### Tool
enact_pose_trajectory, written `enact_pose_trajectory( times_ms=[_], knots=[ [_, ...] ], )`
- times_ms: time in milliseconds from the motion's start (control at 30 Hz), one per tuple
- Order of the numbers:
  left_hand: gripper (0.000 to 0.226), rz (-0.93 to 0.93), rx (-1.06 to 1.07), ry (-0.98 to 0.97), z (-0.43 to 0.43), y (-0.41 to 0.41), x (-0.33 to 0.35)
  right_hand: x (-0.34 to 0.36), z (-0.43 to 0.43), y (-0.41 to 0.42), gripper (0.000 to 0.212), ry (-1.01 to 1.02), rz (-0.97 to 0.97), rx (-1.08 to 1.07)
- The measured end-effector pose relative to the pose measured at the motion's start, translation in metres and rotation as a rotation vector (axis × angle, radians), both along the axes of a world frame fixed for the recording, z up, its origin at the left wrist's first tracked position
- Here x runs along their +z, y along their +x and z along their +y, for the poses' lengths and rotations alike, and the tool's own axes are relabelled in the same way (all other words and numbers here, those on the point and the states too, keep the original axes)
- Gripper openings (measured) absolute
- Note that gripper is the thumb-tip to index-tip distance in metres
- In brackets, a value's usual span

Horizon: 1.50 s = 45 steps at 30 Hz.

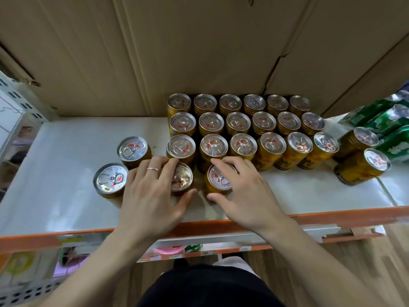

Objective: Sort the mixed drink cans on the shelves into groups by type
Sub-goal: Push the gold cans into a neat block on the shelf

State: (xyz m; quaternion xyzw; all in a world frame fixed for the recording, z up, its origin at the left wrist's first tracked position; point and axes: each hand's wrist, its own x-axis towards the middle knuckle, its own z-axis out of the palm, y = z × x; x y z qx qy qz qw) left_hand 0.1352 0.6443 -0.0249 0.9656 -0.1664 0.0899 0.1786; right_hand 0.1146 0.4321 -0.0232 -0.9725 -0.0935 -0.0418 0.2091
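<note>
Several gold cans with silver pull-tab lids stand in three rows [238,124] at the back of the white shelf [66,173]. My left hand [152,196] grips a gold can [182,177] in front of the rows, thumb at its near side. My right hand [241,191] grips a second gold can [218,178] beside it. Two more gold cans [132,149] [110,177] stand apart at the left. Another two gold cans [363,167] [358,140] lean at the right.
Green cans in plastic wrap [389,127] lie at the far right of the shelf. A brown cardboard box [177,52] hangs close above the back rows. The shelf has an orange front edge [332,216], with a lower shelf of goods below.
</note>
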Motion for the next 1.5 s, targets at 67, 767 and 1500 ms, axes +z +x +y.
enact_pose_trajectory(
  times_ms=[67,767,1500],
  knots=[
    [0.070,-0.027,-0.002,0.007,-0.004,-0.001,0.007,0.005,-0.005,-0.001,0.071,-0.028,-0.017,-0.014],
    [0.057,0.161,0.562,0.225,0.019,0.058,0.009,0.044,-0.167,0.020,0.067,-0.196,0.029,-0.352],
    [0.063,-0.003,0.402,0.110,0.003,0.028,0.030,0.034,-0.119,0.014,0.066,-0.267,0.096,-0.102]
  ],
)
